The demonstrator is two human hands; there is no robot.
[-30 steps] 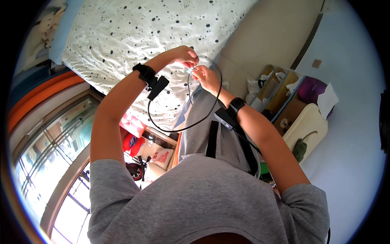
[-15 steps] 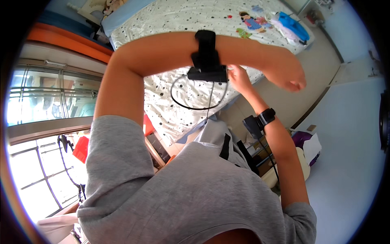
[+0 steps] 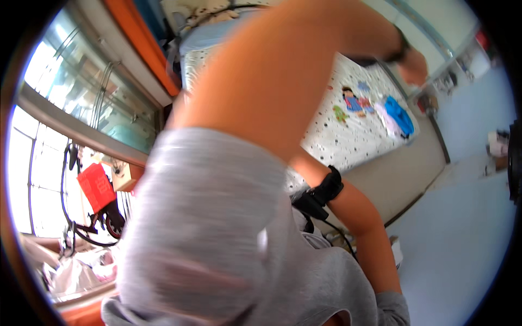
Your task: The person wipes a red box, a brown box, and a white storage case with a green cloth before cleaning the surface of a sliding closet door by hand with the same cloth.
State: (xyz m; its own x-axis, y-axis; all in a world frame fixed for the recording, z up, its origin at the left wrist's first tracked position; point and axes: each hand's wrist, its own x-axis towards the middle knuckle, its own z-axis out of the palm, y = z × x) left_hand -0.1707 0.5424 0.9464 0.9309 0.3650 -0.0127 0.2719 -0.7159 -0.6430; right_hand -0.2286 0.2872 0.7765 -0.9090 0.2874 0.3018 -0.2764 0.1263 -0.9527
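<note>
My left arm is bent high across the view, its sleeve and upper arm large and smeared by motion. At the upper right hangs my left hand (image 3: 414,68), small and blurred, its fingers not clear; nothing shows in it. A dark strap (image 3: 401,46) circles that forearm near the hand. My right forearm rises from the lower right, wearing a black strapped device (image 3: 321,194) with a cable. The right hand is hidden behind my left upper arm. Beyond the arms lies a bed with a white spotted sheet (image 3: 348,144).
A blue object (image 3: 399,117) lies on the bed's right end, plush toys (image 3: 212,7) at its far left. To the left are a glass panel (image 3: 109,92), an orange panel (image 3: 144,43) and a red bag (image 3: 97,186) beside a wheel. A pale bluish surface (image 3: 446,239) fills the right.
My left arm has swung upward and closer, its hand moving up and slightly right. The right hand has gone out of sight behind it. The view has turned, bringing the red bag further into sight.
</note>
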